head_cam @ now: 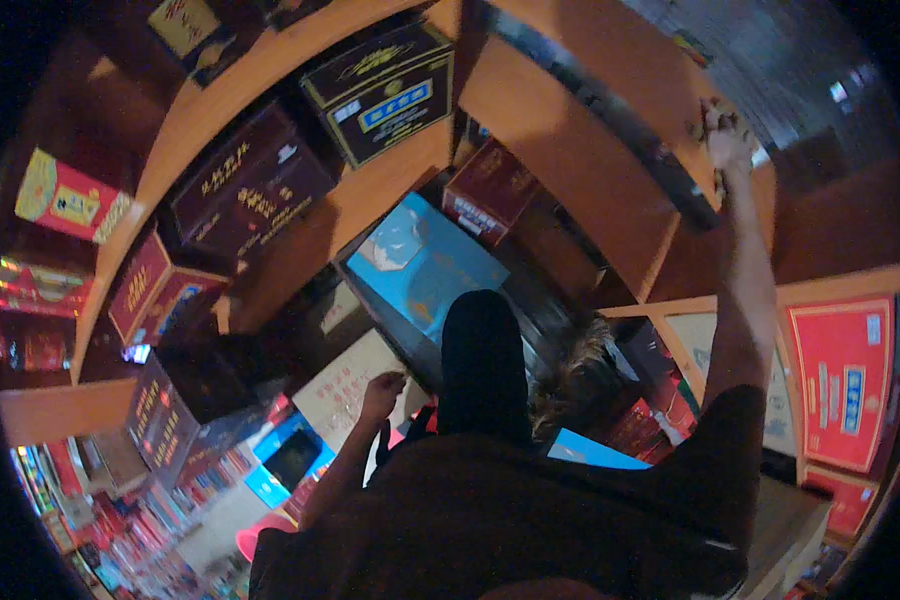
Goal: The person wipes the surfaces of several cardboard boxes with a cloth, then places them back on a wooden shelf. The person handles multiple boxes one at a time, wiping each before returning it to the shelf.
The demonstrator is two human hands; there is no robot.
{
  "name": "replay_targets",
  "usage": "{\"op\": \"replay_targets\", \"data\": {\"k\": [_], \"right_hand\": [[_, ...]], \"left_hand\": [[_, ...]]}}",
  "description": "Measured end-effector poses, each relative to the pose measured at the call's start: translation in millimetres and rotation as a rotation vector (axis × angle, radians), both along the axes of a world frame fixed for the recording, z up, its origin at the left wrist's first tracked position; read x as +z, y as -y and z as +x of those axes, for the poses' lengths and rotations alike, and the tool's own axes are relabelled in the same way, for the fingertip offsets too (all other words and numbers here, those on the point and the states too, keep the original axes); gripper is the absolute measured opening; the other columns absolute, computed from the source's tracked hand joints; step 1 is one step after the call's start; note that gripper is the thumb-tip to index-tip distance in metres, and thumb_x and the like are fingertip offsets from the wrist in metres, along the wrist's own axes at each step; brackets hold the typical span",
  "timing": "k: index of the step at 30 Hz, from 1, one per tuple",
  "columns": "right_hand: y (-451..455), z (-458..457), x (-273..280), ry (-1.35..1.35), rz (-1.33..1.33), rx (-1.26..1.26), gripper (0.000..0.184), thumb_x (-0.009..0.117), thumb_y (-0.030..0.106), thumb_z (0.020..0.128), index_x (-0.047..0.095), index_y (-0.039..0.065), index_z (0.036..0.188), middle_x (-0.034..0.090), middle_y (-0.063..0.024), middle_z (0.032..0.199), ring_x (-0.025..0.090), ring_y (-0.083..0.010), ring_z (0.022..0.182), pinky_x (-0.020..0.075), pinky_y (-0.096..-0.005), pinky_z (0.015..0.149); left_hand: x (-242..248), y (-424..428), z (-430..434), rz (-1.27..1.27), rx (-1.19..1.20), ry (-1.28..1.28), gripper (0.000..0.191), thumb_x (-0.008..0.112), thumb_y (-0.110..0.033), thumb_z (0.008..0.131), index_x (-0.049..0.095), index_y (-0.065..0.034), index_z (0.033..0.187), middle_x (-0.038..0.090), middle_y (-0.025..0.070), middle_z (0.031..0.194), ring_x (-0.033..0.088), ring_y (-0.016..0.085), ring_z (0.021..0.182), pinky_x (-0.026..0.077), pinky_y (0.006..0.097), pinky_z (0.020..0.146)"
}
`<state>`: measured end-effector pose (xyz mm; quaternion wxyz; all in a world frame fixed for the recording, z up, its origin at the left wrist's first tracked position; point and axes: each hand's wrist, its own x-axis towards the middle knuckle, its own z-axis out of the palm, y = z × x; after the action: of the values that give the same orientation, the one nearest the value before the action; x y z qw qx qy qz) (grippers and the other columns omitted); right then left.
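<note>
My right arm is stretched far up. My right hand [727, 139] is at the outer edge of an orange-brown wooden shelf [630, 75], its fingers bent and blurred. Whether it grips the edge or something small cannot be made out. My left hand [382, 394] is low, in front of a beige box [349, 386] with red writing, its fingers curled; nothing clear shows in them. Ahead of me a blue box [427, 262] with a pale octagonal patch lies on a dark surface. Behind it stands a maroon box [491, 187].
Shelves on the left hold dark boxes with gold writing [251, 180] [390, 94] and a red-and-yellow package [71, 196]. A red box [840, 382] stands on the right. Goods crowd the lower left, near a pink rounded object [259, 531]. Brown fluffy material [581, 360] lies beside me.
</note>
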<state>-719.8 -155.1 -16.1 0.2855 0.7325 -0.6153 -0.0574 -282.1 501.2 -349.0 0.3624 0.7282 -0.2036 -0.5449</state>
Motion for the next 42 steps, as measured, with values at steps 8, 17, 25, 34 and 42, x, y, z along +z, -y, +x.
{"op": "replay_targets", "data": {"k": [8,17,25,34,42], "right_hand": [[89.2,117.1,-8.3,-0.089,0.236,0.168,0.045,0.046,0.029,0.101,0.054,0.007,0.139,0.055,-0.0219,0.142,0.05,-0.0396,0.133,0.0431,-0.0509,0.109],[70.7,175.4,-4.6,0.135,0.345,0.426,0.037,0.056,0.021,0.1,0.061,0.004,0.132,0.063,-0.0199,0.133,0.059,-0.0388,0.123,0.0465,-0.0452,0.105],[-174.1,137.1,-47.5,0.505,0.216,0.704,0.027,0.065,0.028,0.096,0.072,0.006,0.112,0.072,-0.0166,0.101,0.069,-0.0322,0.099,0.0542,-0.043,0.087],[-178.0,168.6,-410.8,1.296,0.712,0.052,0.055,0.072,0.037,0.094,0.057,0.008,0.137,0.066,-0.0082,0.12,0.063,-0.0198,0.106,0.0522,-0.0361,0.09],[-171.6,82.3,-384.5,1.982,0.838,-0.273,0.061,0.062,0.033,0.101,0.044,0.004,0.152,0.05,-0.0117,0.15,0.053,-0.0238,0.128,0.0455,-0.0371,0.105]], "left_hand": [[-71.6,-164.0,-38.7,0.502,-0.031,0.316,0.036,0.061,-0.024,0.086,0.074,-0.0049,0.114,0.074,0.0189,0.113,0.071,0.033,0.107,0.055,0.042,0.096],[-101.1,-40.3,-24.1,0.094,-0.272,0.428,0.032,0.059,-0.024,0.096,0.072,-0.003,0.116,0.072,0.0221,0.112,0.069,0.039,0.104,0.054,0.0453,0.091],[-99.7,328.8,42.3,-0.453,-0.097,0.429,0.064,0.07,-0.028,0.09,0.049,-0.0031,0.145,0.058,0.0238,0.14,0.058,0.039,0.126,0.047,0.0454,0.105],[-138.2,476.9,20.6,-0.476,-0.037,0.084,0.068,0.064,-0.012,0.079,0.047,0.0019,0.142,0.051,0.0277,0.14,0.045,0.045,0.132,0.042,0.0477,0.108],[-80.7,409.7,-128.7,-0.364,-0.498,0.43,0.079,0.067,-0.033,0.086,0.036,-0.003,0.152,0.037,0.03,0.148,0.04,0.052,0.128,0.03,0.0621,0.112]]}}
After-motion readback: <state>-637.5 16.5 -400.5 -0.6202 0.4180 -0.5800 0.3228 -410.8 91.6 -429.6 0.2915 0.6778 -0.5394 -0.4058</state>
